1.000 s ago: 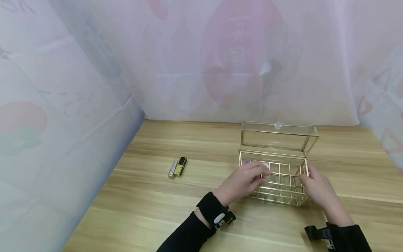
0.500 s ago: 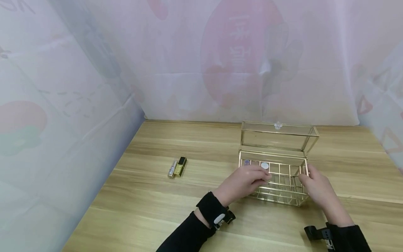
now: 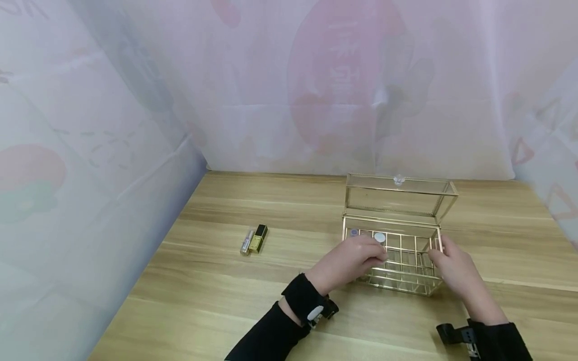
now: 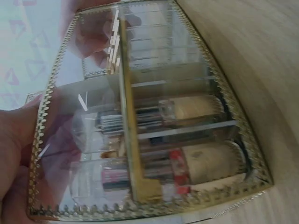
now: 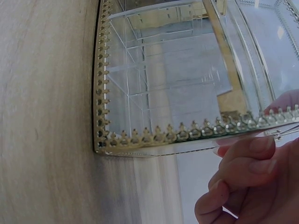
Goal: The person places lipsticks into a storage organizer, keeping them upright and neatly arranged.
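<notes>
A clear glass box with gold edging (image 3: pixel 406 291) stands on the table, divided into compartments, its lid (image 3: pixel 402 188) tilted back. My right hand (image 3: pixel 458 265) grips its right wall; the right wrist view shows curled fingers (image 5: pixel 247 172) by the rim. Over the front left compartments, my left hand (image 3: pixel 349 258) has its fingers bent and tips close together; I cannot tell whether they pinch anything. Just beyond them shows a round white cap (image 3: pixel 380 237), and a purple top (image 3: pixel 354 232) farther left. Through the glass, the left wrist view shows a red-banded lipstick tube (image 4: pixel 205 163) and another lipstick tube (image 4: pixel 187 108).
Two more tubes lie side by side on the wooden table (image 3: pixel 217 296) to the left, one silvery and clear (image 3: pixel 246 242), one black and gold (image 3: pixel 259 238). Pale printed cloth (image 3: pixel 253 125) hangs behind the table and along both sides.
My left hand has shifted slightly down and toward me, leaving the white cap and purple top more visible. The right hand and the box have stayed in place.
</notes>
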Tool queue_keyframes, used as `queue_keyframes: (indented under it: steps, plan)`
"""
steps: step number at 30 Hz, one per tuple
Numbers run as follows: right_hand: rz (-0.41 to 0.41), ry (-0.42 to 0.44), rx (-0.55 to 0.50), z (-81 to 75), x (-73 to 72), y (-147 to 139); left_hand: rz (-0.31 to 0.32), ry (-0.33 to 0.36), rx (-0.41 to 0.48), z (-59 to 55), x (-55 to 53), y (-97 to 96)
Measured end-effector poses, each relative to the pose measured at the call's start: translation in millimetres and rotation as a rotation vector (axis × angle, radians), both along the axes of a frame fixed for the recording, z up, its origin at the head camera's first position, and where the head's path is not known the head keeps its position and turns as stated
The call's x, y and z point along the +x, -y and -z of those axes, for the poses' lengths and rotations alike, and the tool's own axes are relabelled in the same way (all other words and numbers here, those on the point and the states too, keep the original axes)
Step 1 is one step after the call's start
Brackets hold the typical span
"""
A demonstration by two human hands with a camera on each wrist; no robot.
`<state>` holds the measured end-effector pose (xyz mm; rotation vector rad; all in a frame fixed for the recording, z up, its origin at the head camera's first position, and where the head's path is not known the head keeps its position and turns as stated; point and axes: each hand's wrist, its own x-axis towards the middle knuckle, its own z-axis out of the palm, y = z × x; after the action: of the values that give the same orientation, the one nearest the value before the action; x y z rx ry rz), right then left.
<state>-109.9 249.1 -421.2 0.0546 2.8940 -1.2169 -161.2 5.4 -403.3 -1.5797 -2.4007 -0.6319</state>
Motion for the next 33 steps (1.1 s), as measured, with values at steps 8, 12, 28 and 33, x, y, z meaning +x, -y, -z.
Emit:
queue_keyframes:
  steps: [8, 12, 28, 33]
  plan:
    - [0.004, 0.003, -0.004, -0.7, -0.4, 1.3, -0.005, 0.076, -0.064, -5.6, -1.6, -1.8]
    - [0.008, 0.005, -0.009, -0.4, -0.5, 1.5, -0.008, 0.084, -0.066, -5.9, -2.1, -2.3]
    - [0.0, -0.006, -0.008, 0.9, 0.4, 0.2, -0.042, 0.021, -0.027, -0.1, 0.8, -2.5]
    - [-0.004, -0.011, -0.007, 1.0, 0.2, 0.3, -0.057, 0.015, -0.018, 0.5, 2.5, -1.6]
